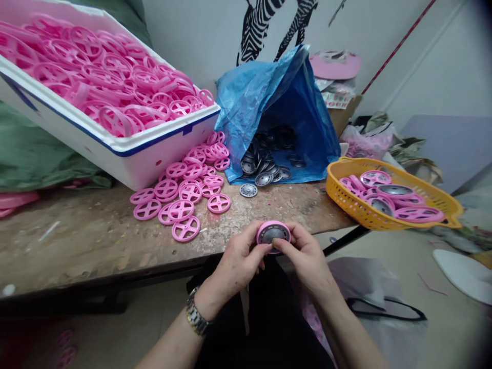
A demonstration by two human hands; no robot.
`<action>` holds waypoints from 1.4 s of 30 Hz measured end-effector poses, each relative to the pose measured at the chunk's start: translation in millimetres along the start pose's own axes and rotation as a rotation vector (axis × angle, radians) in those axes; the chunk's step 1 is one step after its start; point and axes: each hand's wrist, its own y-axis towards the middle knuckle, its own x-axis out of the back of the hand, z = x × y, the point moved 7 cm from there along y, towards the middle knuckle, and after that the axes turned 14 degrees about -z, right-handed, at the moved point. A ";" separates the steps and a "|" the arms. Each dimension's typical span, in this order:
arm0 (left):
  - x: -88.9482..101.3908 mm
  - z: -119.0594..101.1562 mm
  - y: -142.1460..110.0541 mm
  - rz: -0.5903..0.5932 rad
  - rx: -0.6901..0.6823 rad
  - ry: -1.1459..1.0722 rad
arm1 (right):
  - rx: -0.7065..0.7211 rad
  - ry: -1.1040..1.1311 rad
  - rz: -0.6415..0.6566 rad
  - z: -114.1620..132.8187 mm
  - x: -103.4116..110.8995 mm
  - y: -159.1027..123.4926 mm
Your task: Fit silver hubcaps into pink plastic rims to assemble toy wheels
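Between my two hands, just off the table's front edge, is a pink toy wheel (273,233) with a dark grey hubcap set inside its rim. My left hand (242,256) grips its left side, and my right hand (305,253) grips its right side. Both thumbs press on the face of the grey hubcap. The fingers behind the wheel are mostly hidden. Beyond my hands lies a loose grey hubcap (248,190). Several pink wheel rims (186,228) are spread on the table to the left.
A white foam box (169,146) heaped with pink rims stands at the left. An open blue plastic bag (246,97) spills grey hubcaps onto the worn wooden table (96,241). At the right, a yellow basket (340,197) holds pink wheels, some with grey hubcaps, overhanging the table's end.
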 end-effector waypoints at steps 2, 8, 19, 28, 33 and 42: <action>-2.5 -0.1 0.6 0.014 0.013 0.001 | -0.012 0.021 0.002 -3.3 -0.6 -0.1; 13.2 -11.3 14.4 -0.029 -0.230 0.321 | -0.039 0.275 -0.163 12.2 27.1 21.8; 72.1 -4.0 54.5 -0.347 -0.466 1.313 | 0.128 0.672 -0.324 69.5 94.0 63.6; 48.1 3.8 39.1 -0.103 -0.599 0.942 | 0.561 -0.448 0.006 18.6 -21.4 72.5; 41.6 8.4 25.1 -0.186 -0.556 0.888 | 0.911 -0.902 0.083 25.0 -65.1 82.2; 35.9 12.8 26.0 -0.227 -0.525 0.943 | 0.878 -1.380 0.140 8.6 -105.5 104.0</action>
